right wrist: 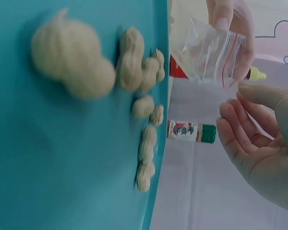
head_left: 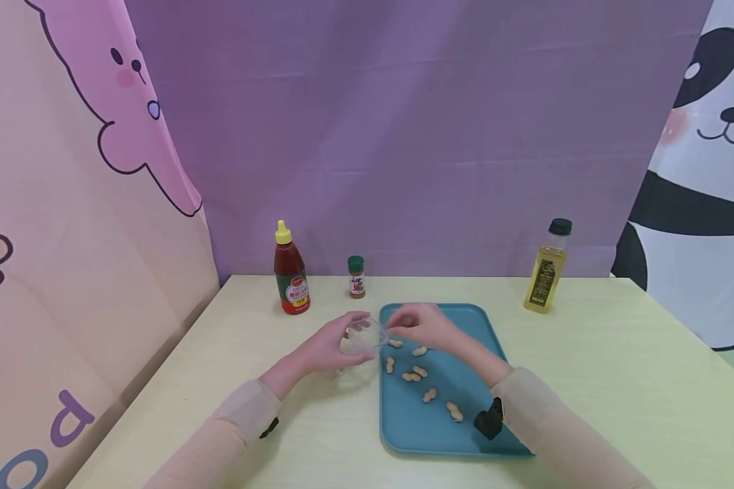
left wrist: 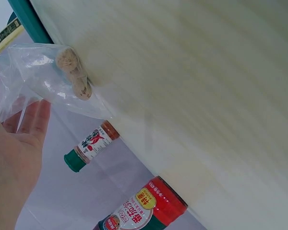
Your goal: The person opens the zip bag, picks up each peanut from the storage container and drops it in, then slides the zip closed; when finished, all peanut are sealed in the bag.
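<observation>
My left hand [head_left: 336, 343] holds a clear zip bag [head_left: 367, 336] above the table, left of the tray, between thumb and fingers. In the left wrist view a peanut [left wrist: 74, 74] lies at the bottom of the bag. The right wrist view shows the bag's red zip line facing my right hand [right wrist: 261, 127]. That hand's fingers are loosely bent right beside the bag's mouth, over the tray's left edge, with nothing visible between them. Below, several peanuts [head_left: 455, 411] lie scattered on the blue tray [head_left: 465, 435], mostly along its left side.
At the back left stands a ketchup bottle [head_left: 291, 278] with a yellow cap. A small spice jar [head_left: 357, 278] with a green lid is right of it. An oil bottle [head_left: 547, 268] stands at the back right of the pale table [head_left: 612, 380], before a purple curtain [head_left: 404, 136].
</observation>
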`<state>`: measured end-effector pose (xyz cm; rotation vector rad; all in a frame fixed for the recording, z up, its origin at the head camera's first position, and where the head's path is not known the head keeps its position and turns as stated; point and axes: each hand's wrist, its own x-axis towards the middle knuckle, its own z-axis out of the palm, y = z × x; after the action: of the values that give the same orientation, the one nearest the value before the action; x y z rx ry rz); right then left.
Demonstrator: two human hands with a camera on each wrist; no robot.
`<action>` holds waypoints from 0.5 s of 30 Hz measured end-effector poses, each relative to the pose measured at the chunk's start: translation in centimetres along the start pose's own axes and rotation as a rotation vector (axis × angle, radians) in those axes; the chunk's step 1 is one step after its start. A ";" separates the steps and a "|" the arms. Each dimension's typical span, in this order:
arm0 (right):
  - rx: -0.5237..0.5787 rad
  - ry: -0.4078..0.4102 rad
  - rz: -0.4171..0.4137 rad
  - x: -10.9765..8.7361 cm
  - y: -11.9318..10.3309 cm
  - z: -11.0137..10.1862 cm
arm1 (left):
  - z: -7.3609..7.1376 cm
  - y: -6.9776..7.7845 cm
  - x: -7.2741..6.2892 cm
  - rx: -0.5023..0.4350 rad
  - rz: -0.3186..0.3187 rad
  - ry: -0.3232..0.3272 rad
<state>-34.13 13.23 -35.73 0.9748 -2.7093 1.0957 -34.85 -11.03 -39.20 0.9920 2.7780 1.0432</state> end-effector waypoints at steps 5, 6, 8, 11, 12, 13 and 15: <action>-0.019 0.028 0.026 -0.6 0.9 -0.8 | -0.1 0.2 0.0 0.001 -0.009 -0.004; -0.023 0.028 0.034 -0.7 1.1 -0.9 | -0.1 0.2 0.0 0.002 -0.008 -0.004; -0.024 0.018 0.056 -1.0 1.7 -1.2 | -0.1 0.2 -0.1 0.003 -0.010 -0.003; -0.047 -0.008 0.079 -1.3 2.6 -1.4 | -0.1 0.1 0.0 0.004 -0.008 -0.002; -0.054 -0.017 0.084 -1.4 2.9 -1.4 | 0.0 0.1 0.0 0.005 -0.008 -0.003; -0.059 -0.026 0.089 -1.5 3.2 -1.5 | 0.0 0.1 0.0 0.003 -0.008 -0.003; -0.070 -0.035 0.097 -1.6 3.5 -1.6 | 0.0 0.0 0.0 0.005 -0.003 -0.004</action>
<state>-35.14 17.09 -37.12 0.8690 -2.8295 0.9991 -34.86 -10.99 -39.23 0.9885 2.7798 1.0334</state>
